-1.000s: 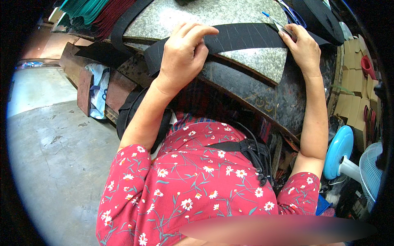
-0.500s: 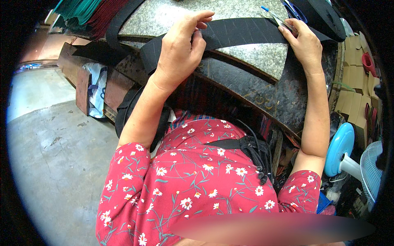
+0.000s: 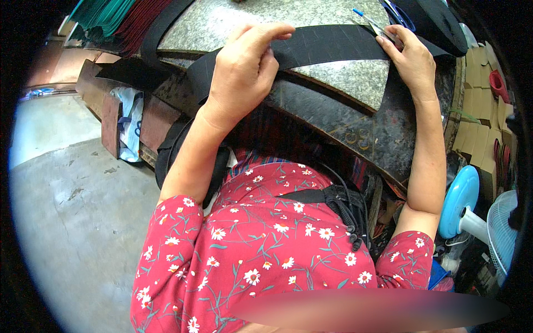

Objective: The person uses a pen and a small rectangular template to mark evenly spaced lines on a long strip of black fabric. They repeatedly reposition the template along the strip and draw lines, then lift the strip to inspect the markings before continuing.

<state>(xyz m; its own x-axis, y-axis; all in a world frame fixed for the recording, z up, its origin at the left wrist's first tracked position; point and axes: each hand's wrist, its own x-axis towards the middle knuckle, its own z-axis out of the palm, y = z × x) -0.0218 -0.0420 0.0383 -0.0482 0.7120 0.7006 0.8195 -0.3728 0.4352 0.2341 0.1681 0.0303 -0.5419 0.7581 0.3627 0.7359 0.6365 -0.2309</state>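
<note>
A wide black band (image 3: 333, 43) with faint pale lines across it runs over the speckled grey board. My left hand (image 3: 244, 72) is closed on the band's left part, thumb and curled fingers at its near edge. Its loose end droops beyond that wrist. At the right end of the board, my right hand (image 3: 411, 58) pinches a slim pen (image 3: 369, 21) with a blue end, over the band. Something pale and shiny shows by those fingers; its kind is unclear. Blue-handled scissors (image 3: 402, 15) lie just beyond this hand.
The speckled board (image 3: 344, 80) rests on a dark worn table (image 3: 377, 139). A black roll (image 3: 441, 25) stands back right; green strips (image 3: 105, 16) and dark red strips hang at back left. Cardboard boxes (image 3: 480, 111) and a blue-white fan (image 3: 461, 202) are at right.
My left hand has shifted very slightly, and the band's drooping left end moved a little left with it. My right hand looks the same.
</note>
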